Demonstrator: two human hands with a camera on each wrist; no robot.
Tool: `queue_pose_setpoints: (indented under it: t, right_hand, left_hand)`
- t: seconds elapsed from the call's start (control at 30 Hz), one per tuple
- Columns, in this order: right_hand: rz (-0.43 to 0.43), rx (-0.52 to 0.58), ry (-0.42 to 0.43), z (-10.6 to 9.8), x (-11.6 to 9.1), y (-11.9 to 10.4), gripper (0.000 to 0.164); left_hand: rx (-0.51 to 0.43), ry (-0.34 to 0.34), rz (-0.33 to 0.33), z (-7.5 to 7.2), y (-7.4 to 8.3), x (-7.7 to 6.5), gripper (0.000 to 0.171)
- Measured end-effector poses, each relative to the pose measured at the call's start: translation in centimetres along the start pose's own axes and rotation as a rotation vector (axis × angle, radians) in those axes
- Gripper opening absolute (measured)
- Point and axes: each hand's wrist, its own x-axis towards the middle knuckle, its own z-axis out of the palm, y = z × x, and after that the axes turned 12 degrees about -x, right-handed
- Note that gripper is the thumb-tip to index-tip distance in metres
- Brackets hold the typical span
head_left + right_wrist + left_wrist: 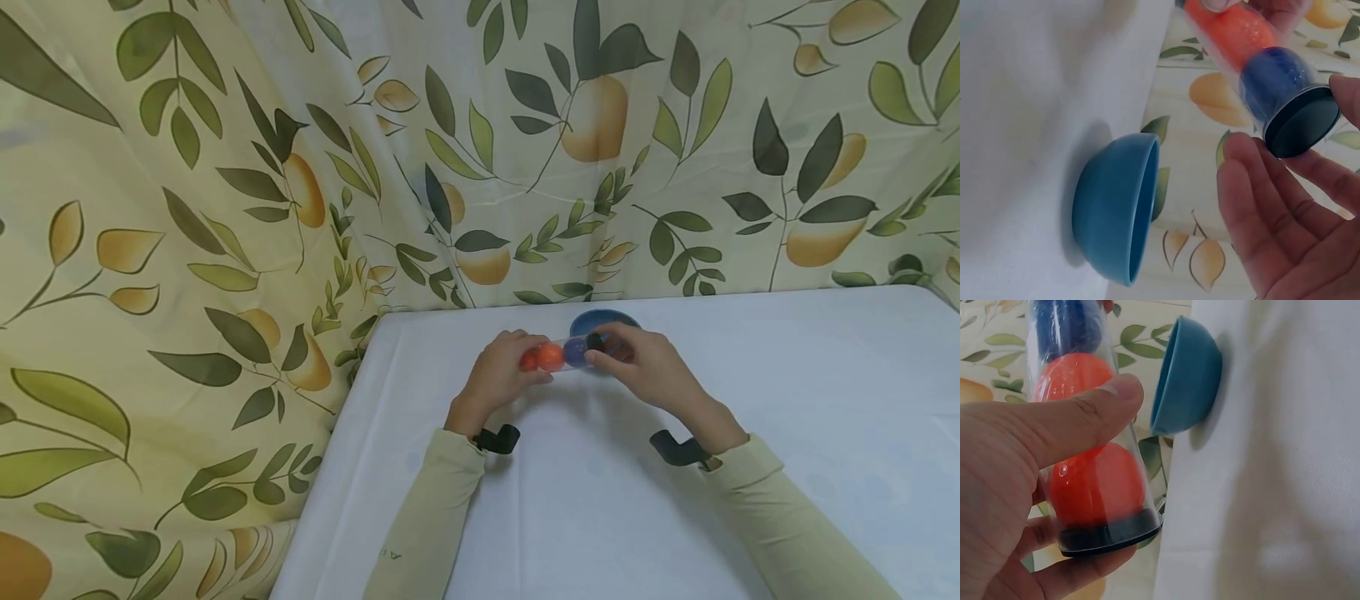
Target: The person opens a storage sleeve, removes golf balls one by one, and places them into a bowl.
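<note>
Nearest us, we recorded two pale green sleeves reaching in over a white table, the left and right wrists each wearing a black mount. Farther in, we observed the left hand gripping the left part of a clear tube, its thumb laid across the wall and its fingers around the other side. We saw the right hand pinching the tube's right end, thumb and fingertips at the rim of a black cap. We located the tube between the two hands, lying roughly crosswise and raised off the tabletop. Through its wall we counted, left to right, two orange-red balls and one blue ball; a black end piece closed the left end. Just beyond the tube and apart from it, we noted a blue bowl upright near the table's far edge. Farthest off, we logged a cream curtain printed with leaves and yellow-orange fruit.
</note>
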Motion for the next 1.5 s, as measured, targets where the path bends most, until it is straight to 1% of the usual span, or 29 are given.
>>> queue_pose_setpoints:
  t: [0.17,0.43,0.6,0.73,0.9,1.2,1.27,1.37,1.5]
  right_hand:
    - [-0.015,0.013,-0.012,-0.1,-0.1,-0.1,0.041]
    - [-0.042,0.023,-0.003,-0.1,0.0,0.1,0.040]
    - [-0.052,0.027,-0.004,-0.1,0.0,0.3,0.040]
    - [-0.062,0.025,-0.010,0.0,0.0,0.4,0.039]
    - [-0.078,0.045,-0.019,0.0,0.1,0.4,0.037]
    - [-0.093,0.065,-0.022,0.0,0.0,0.5,0.035]
    - [-0.100,0.070,-0.017,-0.1,0.0,0.5,0.035]
    - [-0.102,0.092,-0.003,-0.4,-0.1,0.3,0.035]
    - [-0.078,0.119,0.017,-0.7,-0.2,0.1,0.037]
  left_hand:
    - [-0.072,-0.023,-0.022,-0.3,-0.2,-0.1,0.056]
    - [-0.234,-0.015,-0.026,-0.3,-0.7,0.0,0.057]
    - [-0.286,-0.014,-0.016,-0.2,-1.1,0.0,0.057]
    - [-0.301,-0.021,-0.005,-0.2,-1.2,-0.1,0.057]
    - [-0.295,-0.026,0.007,-0.3,-1.3,-0.1,0.056]
    - [-0.291,-0.039,0.008,-0.4,-1.4,-0.1,0.055]
    - [-0.302,-0.041,0.009,-0.5,-1.6,-0.1,0.054]
    - [-0.318,-0.032,0.011,-0.9,-1.9,-0.2,0.053]
    - [-0.345,0.000,0.009,-1.5,-2.2,-0.2,0.054]
